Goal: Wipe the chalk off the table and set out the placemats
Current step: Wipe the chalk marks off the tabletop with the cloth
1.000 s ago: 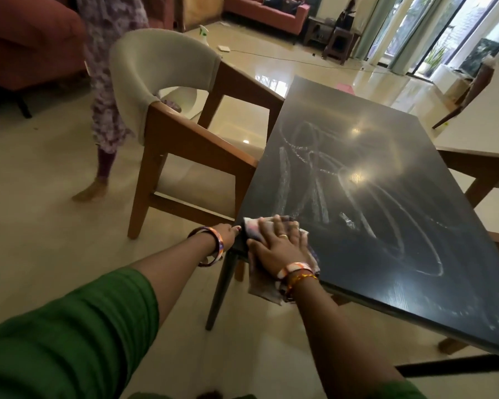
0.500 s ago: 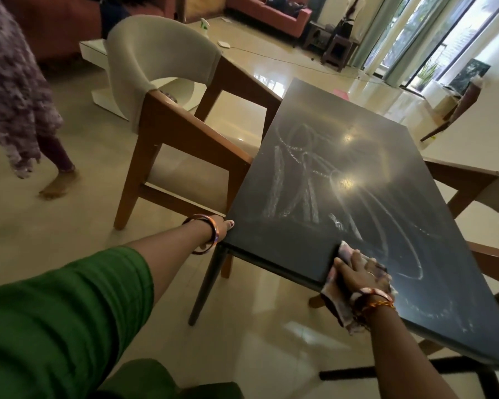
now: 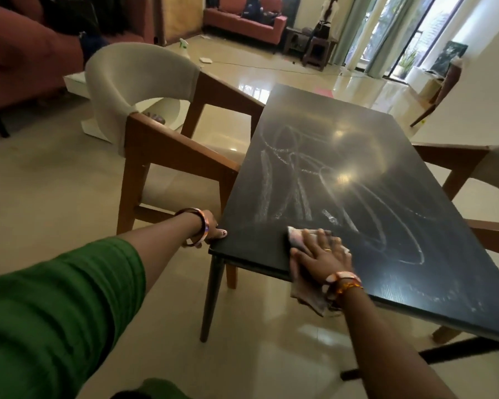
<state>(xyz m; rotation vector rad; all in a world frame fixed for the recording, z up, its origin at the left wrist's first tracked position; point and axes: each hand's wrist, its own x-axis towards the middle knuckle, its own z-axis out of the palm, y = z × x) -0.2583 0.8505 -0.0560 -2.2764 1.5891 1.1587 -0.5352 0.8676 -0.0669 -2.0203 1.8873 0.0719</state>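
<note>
Glossy cream floor tiles and a red sofa (image 3: 244, 20) fill the room behind a black table (image 3: 386, 226) scrawled with chalk marks (image 3: 343, 203). Half a second ago the right hand (image 3: 319, 256) and its cloth (image 3: 297, 237) sat further right along the near edge; now they have swept back leftward, toward the corner where they began a second ago. So the wiping runs side to side along the near strip, which already looks darker and cleaner left of the grip. Most of the chalk lies beyond the grip, toward the far end, so the job is, I judge, barely begun, and no placemats are in view.

That hand lies flat on the cloth, fingers spread and nearly straight, pressing it down, not clutching it. The cloth is partly on the tabletop under the palm, with its loose tail draped over the near edge, hanging below the wrist. The left hand (image 3: 212, 230) holds the near left corner of the table, thumb on the edge; its fingers are hidden beneath, steadying it.

The table's long axis runs away from the grip, up and to the right, with its near short edge at the hands. A cream-backed wooden chair (image 3: 162, 131) stands just left of the table.
</note>
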